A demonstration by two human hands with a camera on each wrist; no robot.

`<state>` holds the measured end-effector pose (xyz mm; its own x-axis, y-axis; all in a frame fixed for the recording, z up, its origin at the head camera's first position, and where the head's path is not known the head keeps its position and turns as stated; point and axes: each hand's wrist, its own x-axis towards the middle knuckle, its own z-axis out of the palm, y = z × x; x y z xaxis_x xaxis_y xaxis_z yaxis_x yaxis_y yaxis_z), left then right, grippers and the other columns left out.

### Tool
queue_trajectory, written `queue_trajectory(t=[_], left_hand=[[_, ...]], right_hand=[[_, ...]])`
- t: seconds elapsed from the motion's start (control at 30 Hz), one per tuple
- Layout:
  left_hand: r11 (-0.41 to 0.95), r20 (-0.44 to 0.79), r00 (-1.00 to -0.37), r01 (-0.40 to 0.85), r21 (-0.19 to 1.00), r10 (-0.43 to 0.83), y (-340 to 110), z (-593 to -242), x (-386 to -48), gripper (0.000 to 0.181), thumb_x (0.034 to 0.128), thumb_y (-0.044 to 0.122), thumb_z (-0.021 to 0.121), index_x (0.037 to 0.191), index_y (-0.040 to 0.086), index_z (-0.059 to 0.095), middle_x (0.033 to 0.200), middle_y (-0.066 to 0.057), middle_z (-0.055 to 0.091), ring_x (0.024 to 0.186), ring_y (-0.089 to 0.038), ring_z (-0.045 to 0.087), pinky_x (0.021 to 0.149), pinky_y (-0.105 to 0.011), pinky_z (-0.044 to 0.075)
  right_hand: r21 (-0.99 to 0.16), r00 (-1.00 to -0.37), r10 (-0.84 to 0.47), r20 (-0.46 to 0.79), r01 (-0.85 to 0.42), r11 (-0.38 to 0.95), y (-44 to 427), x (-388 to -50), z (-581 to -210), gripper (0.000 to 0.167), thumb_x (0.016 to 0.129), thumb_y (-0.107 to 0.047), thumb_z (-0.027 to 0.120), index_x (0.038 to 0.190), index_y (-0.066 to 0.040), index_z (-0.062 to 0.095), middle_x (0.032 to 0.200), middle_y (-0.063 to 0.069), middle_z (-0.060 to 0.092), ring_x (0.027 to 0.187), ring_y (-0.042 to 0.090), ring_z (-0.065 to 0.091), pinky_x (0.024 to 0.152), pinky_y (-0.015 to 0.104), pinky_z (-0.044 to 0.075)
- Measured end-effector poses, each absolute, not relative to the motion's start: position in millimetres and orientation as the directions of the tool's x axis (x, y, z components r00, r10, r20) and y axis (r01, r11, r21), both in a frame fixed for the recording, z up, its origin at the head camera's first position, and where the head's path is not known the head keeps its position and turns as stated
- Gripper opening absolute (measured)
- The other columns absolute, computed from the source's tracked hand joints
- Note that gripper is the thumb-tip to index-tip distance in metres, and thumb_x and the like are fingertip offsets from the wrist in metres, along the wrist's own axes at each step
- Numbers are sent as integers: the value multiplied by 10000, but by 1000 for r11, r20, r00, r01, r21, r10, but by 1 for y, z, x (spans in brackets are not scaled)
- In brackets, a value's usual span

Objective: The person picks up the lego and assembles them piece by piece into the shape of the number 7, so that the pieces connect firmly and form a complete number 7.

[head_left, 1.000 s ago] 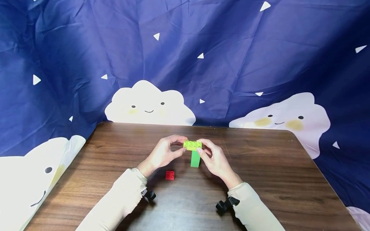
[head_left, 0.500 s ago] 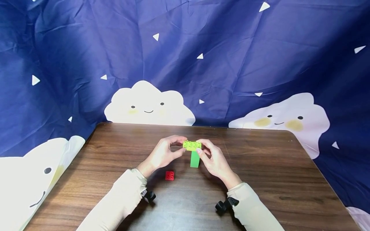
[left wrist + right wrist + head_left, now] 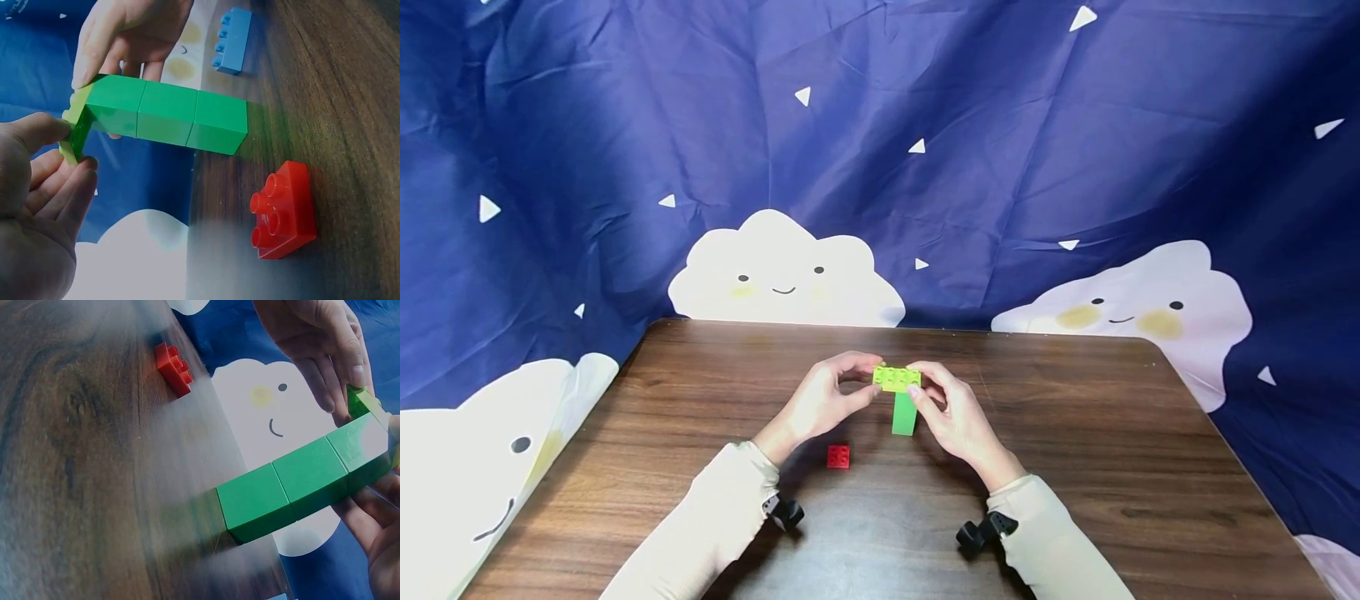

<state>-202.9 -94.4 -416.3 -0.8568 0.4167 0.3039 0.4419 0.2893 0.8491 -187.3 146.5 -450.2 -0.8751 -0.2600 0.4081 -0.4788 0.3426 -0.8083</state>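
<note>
A green tower of three stacked blocks (image 3: 167, 114) stands upright on the table. Across its top lies a lime-green building brick (image 3: 896, 379) with studs facing up, its left part jutting out past the tower. My left hand (image 3: 822, 402) pinches that overhanging end between thumb and fingers. At the other end, my right hand (image 3: 958, 417) grips the lime brick where it meets the top green block, thumb in front. A red four-stud brick (image 3: 838, 457) lies nearer to me, below the left hand, touched by neither.
A blue brick (image 3: 234, 40) lies on the table beyond the tower in the left wrist view; the head view does not show it. The brown wooden table (image 3: 715, 358) ends at a dark blue curtain (image 3: 970, 125) with clouds.
</note>
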Motion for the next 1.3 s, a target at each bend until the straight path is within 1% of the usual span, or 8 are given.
queue_trajectory(t=[0.13,0.47,0.6,0.73,0.87,1.1,1.17,1.3], left_hand=[[291,287,-861,427,856,420,-95,-417,-202,413,955,19,776,1356,-29,687,1235,-174,788,1133,-318,769,1049,-404,618],[282,290,-855,432,857,431,-100,-417,-199,416,958,18,771,1360,-28,677,1264,-194,776,1167,-351,766,1070,-442,607],[281,301,-851,444,851,431,-104,-420,-198,402,958,16,770,1346,-35,678,1269,-207,771,1167,-396,759,1067,-477,605],[275,312,-845,455,847,435,-107,-424,-198,366,950,-3,768,1307,-39,695,1264,-216,767,1155,-413,756,1066,-474,605],[272,307,-847,448,852,435,-110,-428,-197,373,944,-21,765,1308,-50,690,1252,-224,768,1152,-415,752,1074,-473,600],[294,274,-859,422,858,432,-116,-432,-193,394,952,-7,763,1336,-34,678,1250,-256,762,1160,-448,743,1080,-489,592],[308,272,-859,424,852,433,-119,-434,-191,381,957,1,761,1329,-26,684,1240,-250,767,1159,-458,741,1073,-480,596],[369,264,-865,434,822,427,-124,-437,-189,351,957,22,766,1302,-2,707,1214,-212,785,1142,-405,756,1061,-474,599]], right_hand=[[-818,-878,-254,405,-472,330,146,-187,-450,295,1058,-53,666,1348,2,650,1283,198,735,1181,300,700,1065,462,601],[-809,-878,-231,418,-476,345,147,-187,-453,301,1056,-70,676,1352,-17,658,1272,178,742,1173,275,702,1051,411,614],[-807,-877,-226,424,-479,346,147,-186,-454,303,1056,-69,676,1353,-12,658,1274,176,746,1174,271,699,1051,393,615],[-808,-876,-225,428,-482,338,147,-186,-454,301,1055,-55,671,1352,-3,656,1283,179,746,1178,279,694,1058,404,611],[-806,-874,-223,432,-485,339,147,-185,-453,306,1055,-53,672,1355,-2,654,1282,182,747,1167,275,692,1053,409,613],[-805,-871,-220,438,-490,335,145,-186,-454,305,1050,-49,675,1351,-4,657,1263,172,754,1141,243,689,1037,297,609],[-807,-873,-219,436,-487,334,145,-186,-454,304,1050,-49,676,1349,-4,658,1262,173,754,1142,240,688,1040,290,606],[-810,-876,-217,430,-481,336,145,-186,-455,306,1052,-53,675,1354,-8,656,1268,172,753,1152,247,689,1048,316,608]])
